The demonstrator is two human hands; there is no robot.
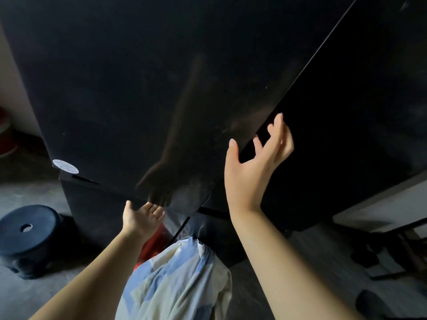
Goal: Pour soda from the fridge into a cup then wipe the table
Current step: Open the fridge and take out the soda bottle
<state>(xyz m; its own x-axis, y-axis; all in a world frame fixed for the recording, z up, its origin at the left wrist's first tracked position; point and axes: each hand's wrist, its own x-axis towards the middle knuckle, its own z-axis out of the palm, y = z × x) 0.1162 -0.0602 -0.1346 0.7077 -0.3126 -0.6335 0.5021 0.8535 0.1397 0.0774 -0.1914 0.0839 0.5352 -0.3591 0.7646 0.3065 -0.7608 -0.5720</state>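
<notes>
Close in front of the person stands a big black fridge (143, 65), and it fills most of the view. Its top door (104, 135) is shiny, and a dim picture of an arm shows in it.

The right hand (251, 167) is up at the long side edge of that door. Its fingers (277, 132) are spread wide and a bit bent, and they hold nothing. The thumb is on the door side of the edge and the other fingers are on the darker side. I cannot tell if they touch the fridge.

The left hand (141, 218) is lower, at the bottom edge of the top door. Its palm faces up, its fingers (152, 210) are straight and close together, and it holds nothing.

A round white sticker (65, 166) sits on the lower left corner of the top door. On the grey floor (30, 294) to the left stands a dark round stool (27, 229) with a hole in the middle of its seat. Below the arms are blue and cream clothes (180, 280), with something red (154, 239) just beside them.
</notes>
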